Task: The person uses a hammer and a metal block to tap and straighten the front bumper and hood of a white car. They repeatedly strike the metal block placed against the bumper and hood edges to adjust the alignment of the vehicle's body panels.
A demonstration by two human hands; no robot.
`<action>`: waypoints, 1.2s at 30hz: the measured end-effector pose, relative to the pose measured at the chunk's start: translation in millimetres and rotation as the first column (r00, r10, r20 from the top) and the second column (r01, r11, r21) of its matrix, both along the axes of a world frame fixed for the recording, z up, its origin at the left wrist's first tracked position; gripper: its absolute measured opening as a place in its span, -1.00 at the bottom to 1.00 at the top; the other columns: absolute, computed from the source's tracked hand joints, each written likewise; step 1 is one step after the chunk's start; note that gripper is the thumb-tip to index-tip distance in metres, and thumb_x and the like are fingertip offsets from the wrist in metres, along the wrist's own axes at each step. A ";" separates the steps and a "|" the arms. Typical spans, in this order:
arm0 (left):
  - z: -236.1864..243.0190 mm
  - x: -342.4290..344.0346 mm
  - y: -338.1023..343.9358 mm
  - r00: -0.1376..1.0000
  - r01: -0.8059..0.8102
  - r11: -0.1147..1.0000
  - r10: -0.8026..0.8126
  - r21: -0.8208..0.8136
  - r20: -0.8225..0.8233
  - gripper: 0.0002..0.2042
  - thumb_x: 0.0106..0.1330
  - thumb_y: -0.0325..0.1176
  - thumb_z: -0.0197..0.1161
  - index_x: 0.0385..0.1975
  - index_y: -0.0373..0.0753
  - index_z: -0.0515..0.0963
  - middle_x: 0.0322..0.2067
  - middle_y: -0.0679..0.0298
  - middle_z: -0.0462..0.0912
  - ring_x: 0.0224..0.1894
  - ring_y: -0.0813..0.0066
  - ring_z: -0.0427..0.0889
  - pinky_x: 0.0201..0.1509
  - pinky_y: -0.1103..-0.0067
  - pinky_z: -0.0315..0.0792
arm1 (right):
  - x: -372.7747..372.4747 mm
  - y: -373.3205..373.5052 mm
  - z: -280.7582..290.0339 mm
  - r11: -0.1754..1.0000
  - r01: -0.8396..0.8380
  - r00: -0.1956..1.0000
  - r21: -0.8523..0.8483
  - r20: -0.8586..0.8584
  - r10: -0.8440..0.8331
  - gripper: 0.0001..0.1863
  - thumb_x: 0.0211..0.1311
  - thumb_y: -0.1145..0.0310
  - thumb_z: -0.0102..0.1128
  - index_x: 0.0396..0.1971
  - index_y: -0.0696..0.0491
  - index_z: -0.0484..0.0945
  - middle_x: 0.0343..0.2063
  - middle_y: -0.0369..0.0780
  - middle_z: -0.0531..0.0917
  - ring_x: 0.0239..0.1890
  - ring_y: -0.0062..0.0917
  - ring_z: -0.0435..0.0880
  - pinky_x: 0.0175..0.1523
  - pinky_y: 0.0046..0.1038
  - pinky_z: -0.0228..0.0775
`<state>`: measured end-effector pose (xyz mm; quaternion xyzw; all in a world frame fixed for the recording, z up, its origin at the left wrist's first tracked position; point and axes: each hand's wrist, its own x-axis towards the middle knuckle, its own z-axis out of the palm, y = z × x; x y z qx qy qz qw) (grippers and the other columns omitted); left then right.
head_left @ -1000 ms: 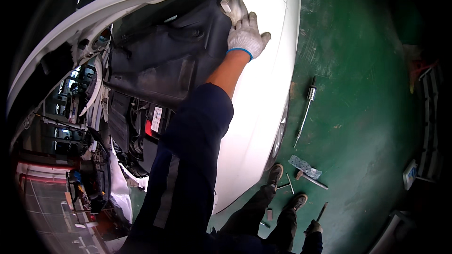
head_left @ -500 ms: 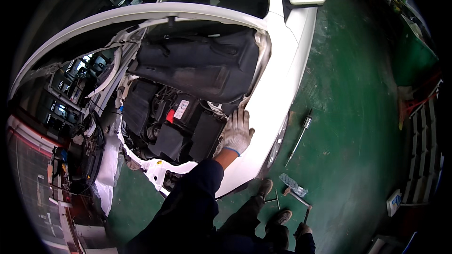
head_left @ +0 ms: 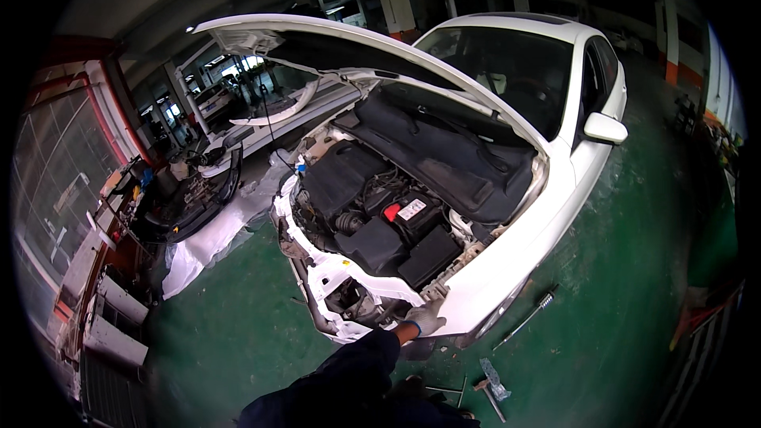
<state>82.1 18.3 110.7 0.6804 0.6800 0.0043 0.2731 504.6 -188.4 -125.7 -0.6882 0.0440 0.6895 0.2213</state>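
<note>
A white car stands with its hood (head_left: 333, 28) raised and its front end stripped of the bumper. My left hand (head_left: 428, 319), in a pale work glove, rests at the front corner of the white fender (head_left: 507, 269), fingers laid over its inner edge and seemingly not gripping. Beside it lies the exposed engine bay, with a battery (head_left: 412, 212) under a red terminal cover and black plastic housings (head_left: 369, 244). The white front frame (head_left: 357, 277) curves around the bay to the hand's left. My right hand is out of view.
On the green floor lie a long metal rod tool (head_left: 527, 319), a hammer (head_left: 490, 399), a T-shaped bar (head_left: 448, 388) and a clear plastic piece (head_left: 495, 376). A removed black bumper (head_left: 206, 214) sits at left near white sheeting (head_left: 198, 257). A door mirror (head_left: 605, 128) juts out at right.
The view has tilted up and shows more of the car and workshop. My left hand has slid forward along the fender to its front corner. My right hand, earlier around a dark handle, has left the view.
</note>
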 end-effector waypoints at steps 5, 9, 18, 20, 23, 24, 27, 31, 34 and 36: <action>215.7 -45.3 43.6 0.994 0.101 0.379 0.009 0.920 -0.113 -0.33 0.25 -0.22 0.35 0.36 -0.28 0.32 0.22 0.00 0.43 0.32 0.02 0.40 0.46 0.20 0.28 | -37.2 43.2 34.5 0.991 -0.072 0.997 0.113 0.019 0.070 -0.84 0.30 0.35 0.26 -0.23 0.09 0.53 -0.65 -0.25 0.47 -0.70 -0.44 0.43 -0.61 -0.29 0.28; 434.9 -106.6 57.3 0.941 0.245 -0.219 0.289 0.945 -0.177 -0.37 0.08 -0.39 0.46 0.22 -0.22 0.43 0.16 0.03 0.46 0.25 -0.08 0.46 0.32 0.16 0.44 | -71.9 56.2 51.7 0.983 -0.086 0.996 0.160 0.022 0.083 -0.83 0.30 0.33 0.27 -0.23 0.09 0.54 -0.65 -0.25 0.47 -0.69 -0.45 0.43 -0.60 -0.29 0.27; 628.6 -253.1 36.2 0.668 0.494 0.027 0.628 0.869 -0.400 -0.60 0.26 -0.04 0.32 0.07 -0.01 0.67 0.08 0.32 0.67 0.22 0.20 0.52 0.35 0.29 0.39 | -128.3 44.1 64.7 0.983 -0.065 0.997 0.170 0.046 0.058 -0.80 0.31 0.29 0.30 -0.24 0.10 0.57 -0.66 -0.25 0.47 -0.68 -0.45 0.42 -0.57 -0.30 0.26; 637.0 -251.6 34.7 0.702 0.476 0.098 0.557 0.874 -0.445 -0.62 0.28 -0.01 0.31 0.03 0.01 0.70 0.03 0.33 0.70 0.17 0.25 0.55 0.30 0.33 0.44 | -138.3 37.8 68.0 0.985 -0.052 0.997 0.167 0.057 0.043 -0.80 0.31 0.29 0.31 -0.24 0.10 0.57 -0.66 -0.25 0.47 -0.68 -0.45 0.42 -0.57 -0.31 0.26; 642.5 -249.0 47.1 0.783 0.460 0.103 0.422 0.882 -0.457 -0.68 0.33 0.01 0.28 -0.08 0.02 0.75 -0.14 0.27 0.77 -0.02 0.22 0.68 0.19 0.36 0.48 | -152.9 32.5 70.7 0.984 -0.034 0.997 0.172 0.075 0.022 -0.79 0.31 0.27 0.32 -0.24 0.10 0.58 -0.66 -0.25 0.47 -0.68 -0.45 0.42 -0.56 -0.31 0.26; 642.1 -250.9 48.8 0.826 0.405 0.132 0.371 0.904 -0.424 -0.68 0.33 0.02 0.27 -0.07 0.03 0.75 -0.15 0.27 0.78 -0.03 0.22 0.70 0.17 0.35 0.50 | -155.1 27.0 72.3 0.985 -0.030 0.996 0.168 0.084 0.016 -0.79 0.31 0.27 0.32 -0.24 0.10 0.59 -0.66 -0.25 0.48 -0.68 -0.45 0.42 -0.55 -0.31 0.26; 648.4 -249.5 54.0 0.895 0.347 0.173 0.234 0.922 -0.380 -0.67 0.34 0.02 0.26 -0.04 0.04 0.75 -0.18 0.24 0.80 -0.08 0.22 0.75 0.07 0.35 0.58 | -156.4 15.2 76.0 0.987 0.012 0.993 0.162 0.111 -0.031 -0.78 0.31 0.25 0.33 -0.24 0.10 0.59 -0.66 -0.25 0.48 -0.67 -0.46 0.42 -0.55 -0.32 0.25; 663.2 -270.1 58.9 0.879 0.443 0.183 0.103 0.878 -0.465 -0.66 0.33 0.00 0.29 0.01 0.07 0.73 -0.14 0.25 0.79 -0.06 0.25 0.75 0.08 0.36 0.58 | -145.9 0.0 85.2 0.981 0.059 0.980 0.182 0.177 -0.092 -0.76 0.31 0.24 0.34 -0.24 0.10 0.61 -0.66 -0.24 0.48 -0.67 -0.46 0.41 -0.53 -0.32 0.25; 664.6 -292.2 56.3 0.882 0.452 0.109 0.097 0.886 -0.462 -0.69 0.36 -0.12 0.32 0.03 -0.03 0.72 -0.09 0.26 0.78 -0.04 0.30 0.75 0.12 0.42 0.58 | -130.6 -9.4 97.4 0.963 0.073 0.960 0.258 0.244 -0.138 -0.75 0.31 0.22 0.35 -0.24 0.11 0.61 -0.66 -0.24 0.48 -0.66 -0.46 0.41 -0.52 -0.33 0.25; 661.9 -286.2 56.1 0.838 0.537 0.062 0.077 0.842 -0.540 -0.66 0.33 -0.23 0.29 0.09 -0.09 0.67 -0.11 0.15 0.76 -0.08 0.18 0.74 0.09 0.36 0.59 | -101.7 -12.8 106.6 0.911 0.097 0.912 0.401 0.332 -0.243 -0.75 0.32 0.22 0.36 -0.24 0.11 0.62 -0.66 -0.24 0.48 -0.66 -0.46 0.41 -0.52 -0.33 0.25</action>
